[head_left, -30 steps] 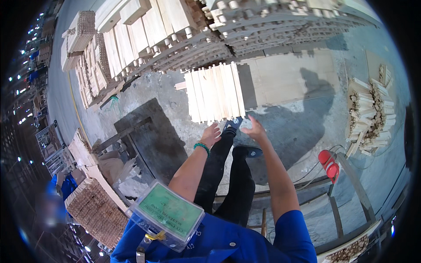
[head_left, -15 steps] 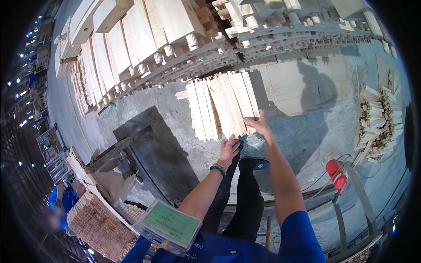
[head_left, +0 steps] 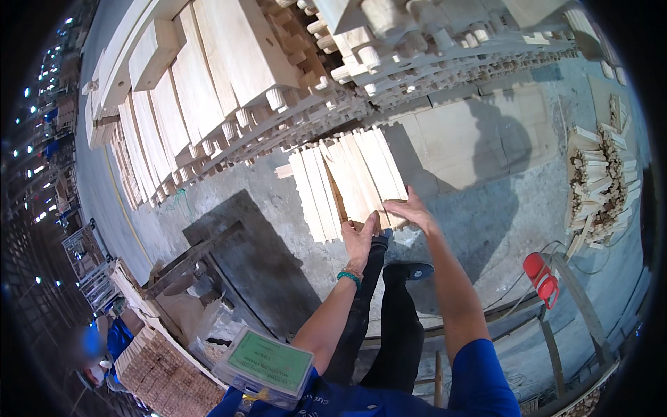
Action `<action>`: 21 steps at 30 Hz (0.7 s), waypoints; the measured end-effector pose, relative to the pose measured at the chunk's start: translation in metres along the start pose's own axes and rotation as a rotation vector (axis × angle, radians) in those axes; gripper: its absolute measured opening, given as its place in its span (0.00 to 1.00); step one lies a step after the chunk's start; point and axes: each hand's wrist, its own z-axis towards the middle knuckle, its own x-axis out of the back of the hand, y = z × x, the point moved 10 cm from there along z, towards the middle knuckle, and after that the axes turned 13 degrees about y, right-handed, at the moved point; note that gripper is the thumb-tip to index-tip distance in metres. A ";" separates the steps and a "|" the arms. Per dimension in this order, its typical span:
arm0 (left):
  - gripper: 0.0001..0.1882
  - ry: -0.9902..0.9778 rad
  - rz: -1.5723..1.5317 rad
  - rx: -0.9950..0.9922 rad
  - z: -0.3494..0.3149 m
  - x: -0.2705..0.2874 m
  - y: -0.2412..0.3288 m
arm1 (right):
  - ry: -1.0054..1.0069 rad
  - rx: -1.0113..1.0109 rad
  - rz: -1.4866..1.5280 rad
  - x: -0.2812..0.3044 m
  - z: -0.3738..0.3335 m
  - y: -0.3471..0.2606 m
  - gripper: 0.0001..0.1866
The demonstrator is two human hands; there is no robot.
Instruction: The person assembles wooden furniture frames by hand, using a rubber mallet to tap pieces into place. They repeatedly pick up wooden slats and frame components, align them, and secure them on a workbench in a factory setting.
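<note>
A stack of pale wooden slats (head_left: 354, 174) lies side by side on the concrete floor in front of my feet, with a narrow gap left of its middle. My left hand (head_left: 359, 243) is at the near ends of the slats, fingers and thumb closed around the ends beside the gap. At the near right corner, my right hand (head_left: 411, 211) rests with its fingers stretched leftward over the slats. Its thumb stands apart along the right side. The undersides of the slats are hidden.
Large stacks of wooden parts with round tenons (head_left: 229, 90) stand beyond the slats. Small sticks (head_left: 601, 181) are heaped at far right. A red bottle (head_left: 540, 278) hangs by a wooden frame (head_left: 583, 306). Another person in blue (head_left: 118, 344) is at lower left.
My left hand has moved up onto the slat ends and closed there. My right hand has shifted slightly left and down over the corner. The view has moved a little.
</note>
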 end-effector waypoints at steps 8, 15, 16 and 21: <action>0.33 -0.490 -0.247 0.190 0.011 -0.005 0.040 | -0.292 0.004 0.201 -0.024 -0.042 -0.032 0.46; 0.32 -0.716 -0.270 0.028 -0.077 0.026 0.075 | -0.195 -0.002 0.584 -0.009 -0.133 0.018 0.37; 0.34 -0.769 -0.181 0.069 -0.095 0.039 0.067 | -0.087 0.040 0.599 -0.001 -0.158 0.020 0.40; 0.33 -0.954 0.012 -0.019 -0.219 0.099 0.118 | 0.122 0.189 0.702 0.069 -0.330 -0.012 0.48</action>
